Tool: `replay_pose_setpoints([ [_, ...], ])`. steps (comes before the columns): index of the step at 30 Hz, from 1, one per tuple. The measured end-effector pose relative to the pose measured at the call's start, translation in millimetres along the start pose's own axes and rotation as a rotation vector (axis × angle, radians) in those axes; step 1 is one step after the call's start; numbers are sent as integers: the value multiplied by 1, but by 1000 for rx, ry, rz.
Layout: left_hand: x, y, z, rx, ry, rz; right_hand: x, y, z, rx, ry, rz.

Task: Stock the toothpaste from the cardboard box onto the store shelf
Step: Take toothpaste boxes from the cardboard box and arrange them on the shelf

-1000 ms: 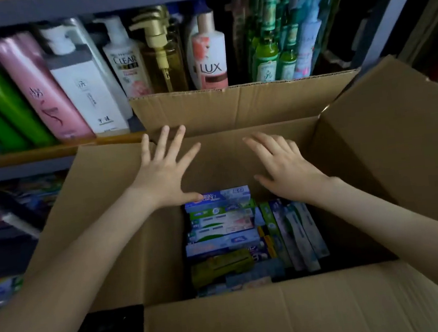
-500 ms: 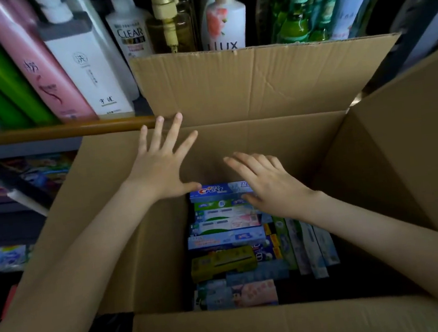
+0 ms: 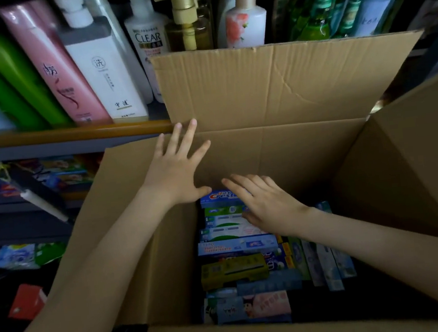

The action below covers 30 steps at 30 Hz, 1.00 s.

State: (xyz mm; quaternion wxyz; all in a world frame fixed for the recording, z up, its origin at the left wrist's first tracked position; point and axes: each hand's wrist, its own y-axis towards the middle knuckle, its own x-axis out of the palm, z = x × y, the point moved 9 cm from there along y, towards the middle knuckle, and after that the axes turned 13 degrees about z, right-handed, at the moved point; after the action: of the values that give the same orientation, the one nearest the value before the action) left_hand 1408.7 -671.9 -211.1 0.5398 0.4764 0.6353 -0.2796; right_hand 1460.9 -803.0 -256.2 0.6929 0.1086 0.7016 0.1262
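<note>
Both hands reach into the open cardboard box (image 3: 305,154), whose far flap stands upright against the shelf (image 3: 74,133). Left hand (image 3: 177,170): fingers spread wide, palm down over the box's left wall near the far-left corner, thumb tip just beside the Crest carton (image 3: 219,196); it holds nothing. Right hand (image 3: 266,204): flat and loosely open, fingers extended over the far end of the toothpaste cartons (image 3: 237,245), apparently touching the topmost ones but closed on none. The cartons lie packed along the left side of the box floor, most stacked crosswise, with a further group (image 3: 328,262) lying lengthwise to their right; a yellow-green carton (image 3: 233,272) rests on top toward the near edge. Shampoo bottles (image 3: 99,70) fill the upper shelf level; whether the packets on the lower level (image 3: 59,174) are toothpaste cannot be told. Step in hand, as judged: selecting and gripping the first carton, with none yet stocked. To do it well, the right hand should curl around one carton's long edges rather than press on the stack, lifting the uppermost piece first so its neighbours do not shift; the left hand may steady the box wall or take a second carton, and the upright flap must be cleared on the way to the shelf.
</note>
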Motion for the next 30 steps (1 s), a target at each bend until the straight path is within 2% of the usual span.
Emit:
replay_pose_setpoints([
  [9, 2, -4, 2, 29, 76, 26, 58, -18, -21, -85, -7, -39],
  [11, 3, -2, 2, 30, 81, 27, 74, -27, -30, -144, 38, -157],
  [14, 6, -1, 0, 13, 81, 32, 120, -57, -41, -252, 159, -505],
  [15, 6, -1, 0, 9, 78, 31, 129, -65, -44, -281, 194, -573],
  [17, 5, -2, 1, 14, 74, 27, 144, -78, -45, -338, 179, -638],
  [22, 5, -1, 2, 15, 61, 12, 147, -83, -51, -410, 58, -618],
  [24, 5, -1, 2, 9, 68, 9, 150, -83, -51, -361, 47, -681],
  [26, 4, -1, 1, 5, 62, 10, 145, -76, -43, -188, 166, -737],
  [30, 5, -1, 1, 5, 46, 10, 110, -50, -14, 56, 380, -712],
])
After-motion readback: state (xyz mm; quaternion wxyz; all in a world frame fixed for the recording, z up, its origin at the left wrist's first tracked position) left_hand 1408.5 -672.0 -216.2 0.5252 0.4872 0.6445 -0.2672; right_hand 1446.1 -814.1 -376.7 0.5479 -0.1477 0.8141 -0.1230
